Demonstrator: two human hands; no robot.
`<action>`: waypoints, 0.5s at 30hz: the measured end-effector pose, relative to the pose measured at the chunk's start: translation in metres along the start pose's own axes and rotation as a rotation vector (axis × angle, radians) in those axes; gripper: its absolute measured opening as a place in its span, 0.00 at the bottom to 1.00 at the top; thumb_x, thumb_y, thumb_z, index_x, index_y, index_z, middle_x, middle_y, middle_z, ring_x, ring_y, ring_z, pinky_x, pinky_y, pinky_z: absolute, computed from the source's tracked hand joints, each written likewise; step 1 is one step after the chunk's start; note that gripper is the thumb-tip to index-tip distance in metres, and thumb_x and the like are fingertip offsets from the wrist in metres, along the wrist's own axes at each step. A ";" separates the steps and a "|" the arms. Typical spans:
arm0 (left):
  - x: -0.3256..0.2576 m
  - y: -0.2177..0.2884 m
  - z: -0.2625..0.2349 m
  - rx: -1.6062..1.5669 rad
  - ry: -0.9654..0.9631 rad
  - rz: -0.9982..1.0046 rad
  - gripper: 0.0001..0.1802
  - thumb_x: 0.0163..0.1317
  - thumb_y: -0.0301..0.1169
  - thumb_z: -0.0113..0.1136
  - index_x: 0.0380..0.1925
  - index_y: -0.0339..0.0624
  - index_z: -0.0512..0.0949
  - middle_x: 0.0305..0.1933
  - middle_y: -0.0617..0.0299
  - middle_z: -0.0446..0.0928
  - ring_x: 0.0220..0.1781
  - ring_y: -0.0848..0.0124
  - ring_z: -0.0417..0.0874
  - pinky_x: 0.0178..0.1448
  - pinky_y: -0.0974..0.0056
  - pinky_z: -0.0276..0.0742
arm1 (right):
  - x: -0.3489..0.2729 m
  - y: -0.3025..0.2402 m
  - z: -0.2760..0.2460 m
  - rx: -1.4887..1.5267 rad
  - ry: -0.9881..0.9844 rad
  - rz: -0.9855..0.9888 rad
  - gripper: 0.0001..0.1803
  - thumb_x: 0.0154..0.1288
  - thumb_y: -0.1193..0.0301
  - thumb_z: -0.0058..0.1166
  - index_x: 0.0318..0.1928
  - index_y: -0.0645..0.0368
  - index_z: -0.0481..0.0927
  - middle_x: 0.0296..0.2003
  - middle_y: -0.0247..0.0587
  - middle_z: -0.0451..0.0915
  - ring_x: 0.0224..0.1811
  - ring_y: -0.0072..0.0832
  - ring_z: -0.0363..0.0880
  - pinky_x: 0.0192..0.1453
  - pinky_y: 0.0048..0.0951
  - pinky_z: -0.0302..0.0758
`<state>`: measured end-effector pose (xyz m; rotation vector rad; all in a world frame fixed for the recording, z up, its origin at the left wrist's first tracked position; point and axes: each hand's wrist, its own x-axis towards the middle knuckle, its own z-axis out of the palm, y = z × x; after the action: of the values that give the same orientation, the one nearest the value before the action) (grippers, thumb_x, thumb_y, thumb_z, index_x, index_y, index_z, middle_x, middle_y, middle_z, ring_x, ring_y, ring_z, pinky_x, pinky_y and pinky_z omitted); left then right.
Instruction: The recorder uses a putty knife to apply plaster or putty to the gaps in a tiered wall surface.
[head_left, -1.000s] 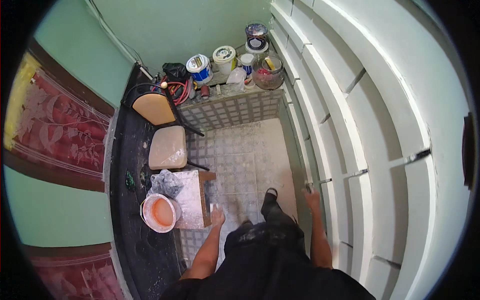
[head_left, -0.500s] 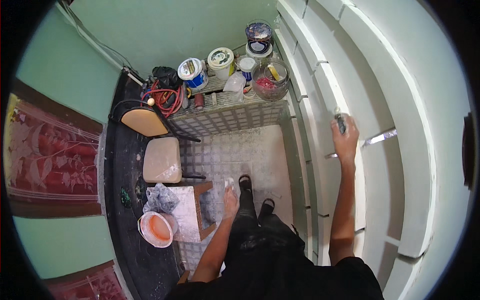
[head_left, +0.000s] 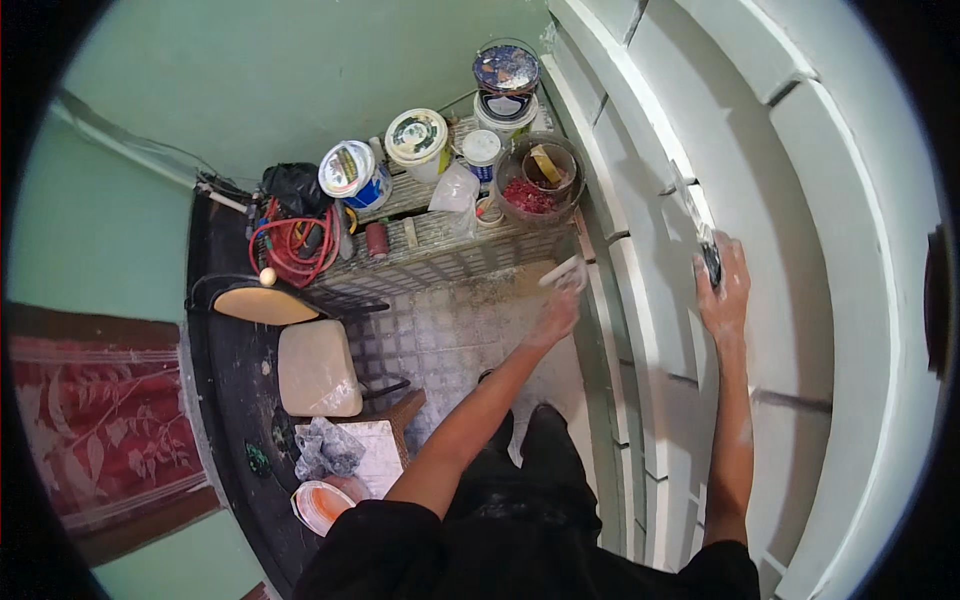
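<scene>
My right hand (head_left: 725, 285) grips a putty knife (head_left: 711, 262) by its dark handle. The knife's thin, whitish-smeared blade points up and away along the white slatted wall panel (head_left: 745, 330), close to one ledge. Whether the blade touches the surface I cannot tell. My left hand (head_left: 557, 318), dusted white and slightly blurred, is closed around a pale tool with a straight bar-like edge (head_left: 560, 271). It hovers over the tiled floor, near the lower part of the panel and the tiled bench.
On the tiled bench (head_left: 410, 280) stand several paint buckets (head_left: 418, 140), a basin (head_left: 508, 208) holding red bits, and a red hose (head_left: 290, 245). A chair (head_left: 318, 368), a small table (head_left: 375, 445) and an orange-stained bucket (head_left: 322, 507) stand at left.
My left hand has swung forward and right with the pale tool, toward the panel. My right hand has shifted slightly right with the putty knife. The view has turned and moved a little.
</scene>
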<state>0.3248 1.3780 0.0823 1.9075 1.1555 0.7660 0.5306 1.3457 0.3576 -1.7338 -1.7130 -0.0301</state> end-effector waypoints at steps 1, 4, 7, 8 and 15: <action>0.026 -0.006 0.007 0.006 0.043 0.075 0.26 0.60 0.19 0.44 0.61 0.28 0.64 0.64 0.34 0.65 0.66 0.41 0.66 0.68 0.48 0.66 | 0.005 -0.007 0.004 0.029 -0.026 0.013 0.19 0.64 0.74 0.54 0.54 0.66 0.74 0.41 0.54 0.74 0.44 0.50 0.76 0.50 0.42 0.73; 0.092 0.005 0.041 0.010 0.100 0.157 0.28 0.61 0.20 0.42 0.64 0.28 0.61 0.67 0.34 0.61 0.67 0.41 0.65 0.69 0.49 0.64 | 0.003 0.011 0.009 -0.086 0.028 -0.143 0.20 0.62 0.74 0.55 0.55 0.68 0.73 0.41 0.57 0.74 0.43 0.52 0.75 0.49 0.43 0.72; 0.151 0.003 0.059 0.073 0.014 0.003 0.30 0.62 0.22 0.40 0.66 0.27 0.57 0.69 0.34 0.58 0.67 0.41 0.64 0.70 0.50 0.63 | -0.001 0.012 0.008 -0.040 -0.019 -0.088 0.19 0.61 0.75 0.55 0.53 0.69 0.74 0.38 0.54 0.73 0.39 0.47 0.73 0.45 0.40 0.72; 0.165 -0.004 0.062 0.120 -0.113 -0.150 0.30 0.63 0.23 0.40 0.67 0.26 0.55 0.70 0.34 0.56 0.67 0.41 0.64 0.71 0.49 0.62 | 0.004 0.007 0.010 0.034 -0.074 -0.002 0.18 0.63 0.74 0.55 0.53 0.68 0.74 0.35 0.51 0.71 0.36 0.43 0.72 0.42 0.38 0.71; 0.203 -0.032 0.077 0.317 0.168 0.048 0.23 0.63 0.29 0.45 0.56 0.25 0.68 0.62 0.32 0.65 0.65 0.41 0.67 0.70 0.38 0.58 | 0.008 0.005 0.012 0.086 -0.098 0.029 0.19 0.55 0.77 0.53 0.49 0.71 0.74 0.34 0.52 0.69 0.33 0.44 0.70 0.38 0.39 0.70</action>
<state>0.4545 1.5482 0.0354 2.1693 1.4074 0.8207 0.5310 1.3587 0.3498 -1.7209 -1.7329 0.1414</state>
